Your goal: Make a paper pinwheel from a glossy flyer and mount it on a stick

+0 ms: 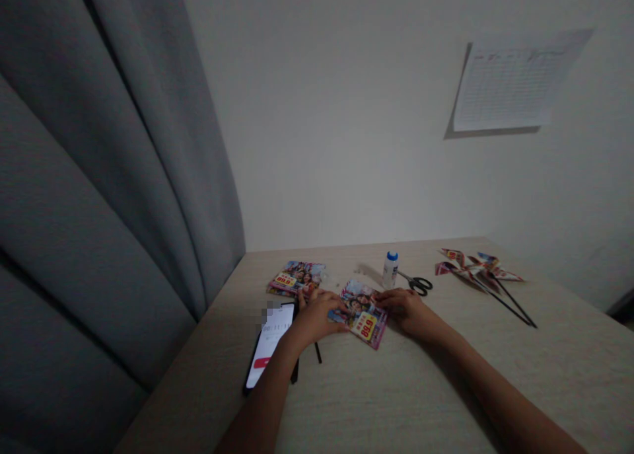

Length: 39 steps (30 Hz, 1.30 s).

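A colourful printed paper square (364, 318) with a yellow "89.9" label lies slanted on the table before me. My left hand (319, 315) holds its left edge, thumb low and index finger higher up. At the upper right edge, the bent fingers of my right hand (403, 308) pinch the paper; the fingertips are partly hidden. Behind my left hand is a stack of similar printed paper squares (297, 277). A glue bottle (391, 271) with a blue cap stands just beyond my right hand, and black-handled scissors (420, 285) lie beside it.
A phone (270, 341) showing a running timer lies left of my left forearm. Thin black sticks (317, 353) lie partly under that hand. Paper pinwheels (475, 267) on black sticks rest at the right. A curtain (123, 143) hangs along the left; a printed sheet (510, 84) is on the wall.
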### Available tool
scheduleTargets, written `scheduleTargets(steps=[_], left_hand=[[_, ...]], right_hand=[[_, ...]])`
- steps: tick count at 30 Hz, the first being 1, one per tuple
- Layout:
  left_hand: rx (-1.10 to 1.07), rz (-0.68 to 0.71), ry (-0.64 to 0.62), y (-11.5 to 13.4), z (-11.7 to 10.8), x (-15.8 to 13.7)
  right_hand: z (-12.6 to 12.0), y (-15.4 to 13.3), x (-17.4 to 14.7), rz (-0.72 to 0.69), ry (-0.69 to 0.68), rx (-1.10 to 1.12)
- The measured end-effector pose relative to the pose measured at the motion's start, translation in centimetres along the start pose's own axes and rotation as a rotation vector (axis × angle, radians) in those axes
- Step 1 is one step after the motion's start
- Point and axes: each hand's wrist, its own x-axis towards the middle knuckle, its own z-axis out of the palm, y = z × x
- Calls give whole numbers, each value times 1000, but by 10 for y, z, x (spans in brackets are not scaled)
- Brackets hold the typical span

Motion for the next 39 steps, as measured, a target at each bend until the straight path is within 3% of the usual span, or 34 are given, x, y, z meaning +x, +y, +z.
scheduleTargets(steps=[18,32,39], left_hand=[[15,-32,15,-2,0,2],[24,-77,47,-5,-1,4],[32,-100,98,2,0,5]], right_hand=[[-10,-4,-1,93,-36,-66],[-4,7,2,105,53,-195],[-1,-3,1,159,105,-188]])
